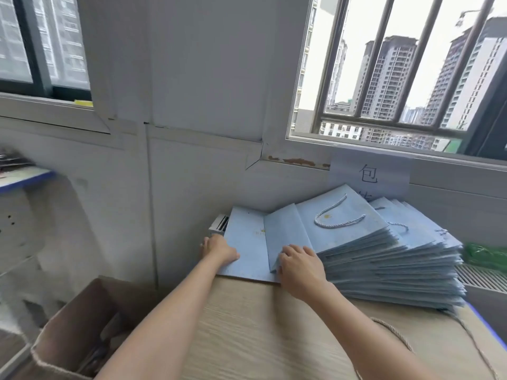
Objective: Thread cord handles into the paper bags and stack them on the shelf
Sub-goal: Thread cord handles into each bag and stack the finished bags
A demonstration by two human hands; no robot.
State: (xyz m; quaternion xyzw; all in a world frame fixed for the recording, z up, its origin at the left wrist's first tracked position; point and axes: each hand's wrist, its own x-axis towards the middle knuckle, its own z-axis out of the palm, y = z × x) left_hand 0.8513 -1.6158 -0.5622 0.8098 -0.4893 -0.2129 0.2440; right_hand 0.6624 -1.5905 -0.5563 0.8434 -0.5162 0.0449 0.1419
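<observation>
Hands (pixel 297 266) on flat blue bag (pixel 248 250)

A pale grey panelled wall (pixel 203 78) fills the middle, cracked at a seam; a barred window (pixel 397 69) on the right shows tall apartment towers under bright overcast daylight; a dark-framed window (pixel 41 42) sits upper left; a paper sign (pixel 369 174) hangs below the right sill; the light wood-grain surface (pixel 269 333) lies below; an open cardboard box (pixel 79 330) stands lower left.
</observation>
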